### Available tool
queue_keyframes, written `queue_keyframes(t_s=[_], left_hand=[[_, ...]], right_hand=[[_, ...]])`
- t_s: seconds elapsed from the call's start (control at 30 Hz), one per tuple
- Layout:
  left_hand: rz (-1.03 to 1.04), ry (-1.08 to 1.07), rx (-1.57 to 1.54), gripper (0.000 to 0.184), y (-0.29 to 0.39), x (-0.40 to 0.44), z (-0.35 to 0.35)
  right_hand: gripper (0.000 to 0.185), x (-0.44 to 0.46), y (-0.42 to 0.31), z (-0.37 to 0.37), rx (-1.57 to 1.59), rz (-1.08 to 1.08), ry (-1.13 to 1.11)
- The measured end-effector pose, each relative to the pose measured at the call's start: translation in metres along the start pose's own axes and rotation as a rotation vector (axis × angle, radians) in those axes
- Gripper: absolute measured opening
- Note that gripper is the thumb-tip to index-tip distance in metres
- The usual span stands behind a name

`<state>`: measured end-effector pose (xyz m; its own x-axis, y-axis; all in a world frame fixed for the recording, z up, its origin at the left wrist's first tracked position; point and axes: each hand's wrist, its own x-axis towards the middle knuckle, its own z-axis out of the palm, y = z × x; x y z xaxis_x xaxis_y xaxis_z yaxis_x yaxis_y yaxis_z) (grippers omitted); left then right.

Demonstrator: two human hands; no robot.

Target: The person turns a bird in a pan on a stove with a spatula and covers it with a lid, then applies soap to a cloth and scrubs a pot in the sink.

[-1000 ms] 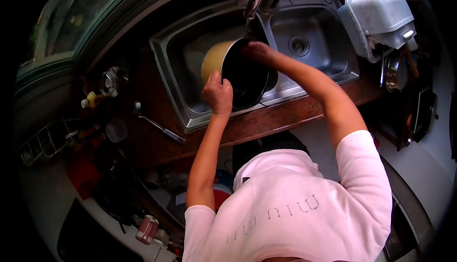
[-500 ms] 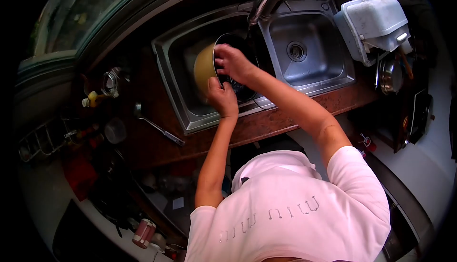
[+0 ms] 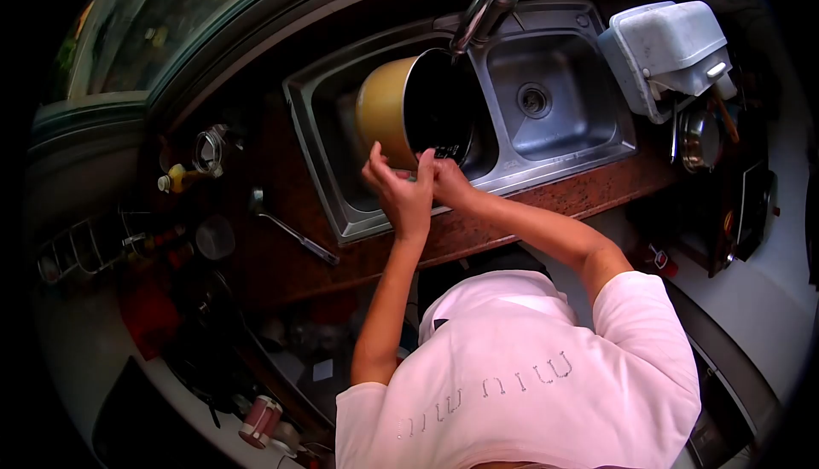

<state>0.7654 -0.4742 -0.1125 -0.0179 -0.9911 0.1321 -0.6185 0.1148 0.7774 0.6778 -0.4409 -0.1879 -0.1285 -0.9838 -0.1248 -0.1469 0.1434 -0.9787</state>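
A pot with a yellow outside and a dark inside lies tilted in the left sink basin, its mouth facing right. My left hand is at the pot's near side, with the fingers against the outer wall and the thumb up by the rim. Close beside that thumb, my right hand is closed at the near edge of the pot; its fingertips are partly hidden. Small bright glints show inside the pot near the rim.
A chrome faucet arches over the divider beside the right basin. To the right stand a white lidded container and a metal pan. A ladle, a small yellow bottle and a glass jar sit left.
My right hand has come down from the pot's upper rim to its near edge, beside my left hand. The pot has shifted slightly and more of its dark inside shows.
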Motion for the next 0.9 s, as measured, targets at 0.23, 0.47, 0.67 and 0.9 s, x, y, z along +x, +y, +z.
queue_keyframes(t_s=[0.23,0.47,0.67,0.9], left_hand=[[-0.922,-0.294,-0.576,0.089,-0.057,0.024,0.024],[-0.68,-0.3,-0.337,0.091,-0.047,0.009,0.025],[-0.604,-0.237,-0.353,0.09,-0.035,0.013,0.034],[-0.499,-0.308,-0.179,0.085,-0.075,0.013,0.036]], right_hand=[[0.046,0.01,0.011,-0.039,-0.65,-0.437,-0.299],[0.033,0.082,0.085,-0.11,-1.622,-0.183,-0.912],[0.034,0.088,0.163,-0.072,-1.067,-0.332,0.049],[0.039,0.039,0.077,0.028,0.316,0.267,-0.282]])
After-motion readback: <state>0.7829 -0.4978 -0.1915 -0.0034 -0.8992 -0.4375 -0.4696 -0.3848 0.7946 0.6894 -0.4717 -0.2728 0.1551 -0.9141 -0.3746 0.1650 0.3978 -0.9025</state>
